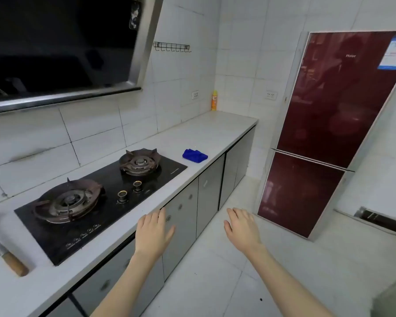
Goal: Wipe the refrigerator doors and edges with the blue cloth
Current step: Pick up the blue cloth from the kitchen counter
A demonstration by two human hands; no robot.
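A folded blue cloth lies on the white counter, just right of the hob. The dark red two-door refrigerator stands at the right end of the room, both doors closed, with a blue-and-white sticker at its top right corner. My left hand is held out in front of the counter's edge with straight fingers, holding nothing. My right hand hovers over the floor, also flat and holding nothing. Both hands are well short of the cloth and the refrigerator.
A black two-burner gas hob sits in the counter under a range hood. A knife with a wooden handle lies at the left. A yellow spray can stands in the far corner. Grey cabinets run below.
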